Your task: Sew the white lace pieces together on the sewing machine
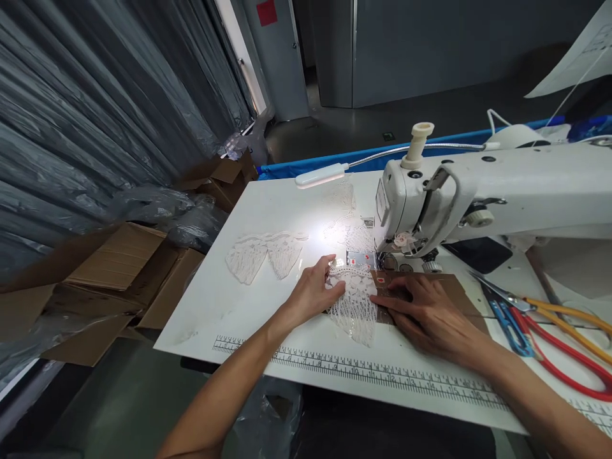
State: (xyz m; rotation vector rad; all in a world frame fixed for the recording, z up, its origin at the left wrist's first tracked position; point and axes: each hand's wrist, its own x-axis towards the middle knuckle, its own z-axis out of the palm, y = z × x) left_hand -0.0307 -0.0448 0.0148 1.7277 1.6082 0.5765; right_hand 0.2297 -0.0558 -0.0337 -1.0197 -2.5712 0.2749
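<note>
A white lace piece lies on the table in front of the sewing machine, its upper edge close to the needle area. At its left edge is my left hand, thumb and forefinger apart, the thumb resting on the lace. My right hand lies over a brown plate, a fingertip touching the lace's right edge and the fingers spread. More lace is behind, beside the machine head. To the left lies a separate lace piece with two pointed lobes.
Orange-handled scissors, red-handled scissors and a blue snipper lie right of my right hand. A lit lamp hangs over the white table. Open cardboard boxes stand at the left. A printed ruler runs along the front edge.
</note>
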